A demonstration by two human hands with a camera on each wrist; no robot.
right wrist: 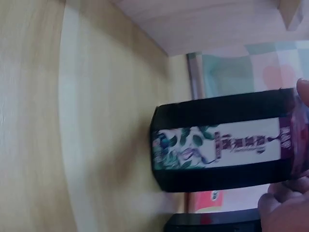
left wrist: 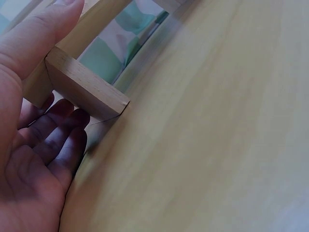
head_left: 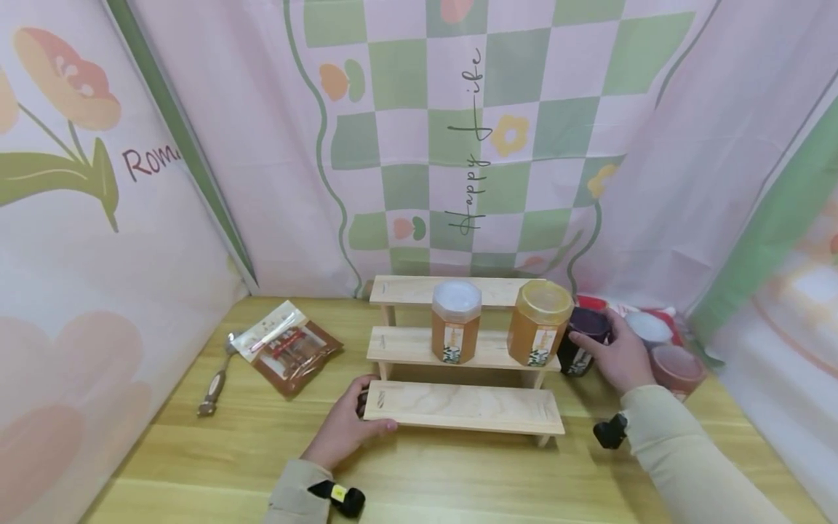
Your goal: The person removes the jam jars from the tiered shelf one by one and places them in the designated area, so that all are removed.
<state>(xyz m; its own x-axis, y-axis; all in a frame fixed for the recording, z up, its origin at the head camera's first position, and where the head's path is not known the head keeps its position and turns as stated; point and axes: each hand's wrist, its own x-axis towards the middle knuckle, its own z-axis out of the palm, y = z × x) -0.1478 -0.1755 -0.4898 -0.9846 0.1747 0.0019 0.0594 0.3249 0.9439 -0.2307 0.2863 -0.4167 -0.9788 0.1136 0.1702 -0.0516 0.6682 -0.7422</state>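
A three-tier wooden display rack [head_left: 461,406] stands on the table in the head view. My left hand [head_left: 343,429] grips the left end of its lowest step, thumb along the front edge. In the left wrist view the fingers [left wrist: 67,145] curl beside the rack's leg [left wrist: 89,87]. At the rack's right side, my right hand [head_left: 625,360] holds a dark purple jar [right wrist: 222,145] by its lid end. The jar's label faces the right wrist camera. An amber jar with a white lid [head_left: 456,324] and one with a yellow lid [head_left: 540,327] sit on the middle tier.
Behind my right hand stand a jar with a white lid [head_left: 648,329] and one with a pinkish lid [head_left: 679,367], near a red-and-white package [head_left: 592,303]. Left of the rack lie a brown snack packet [head_left: 288,349] and a long-handled utensil [head_left: 216,382]. A printed curtain [head_left: 452,145] hangs behind.
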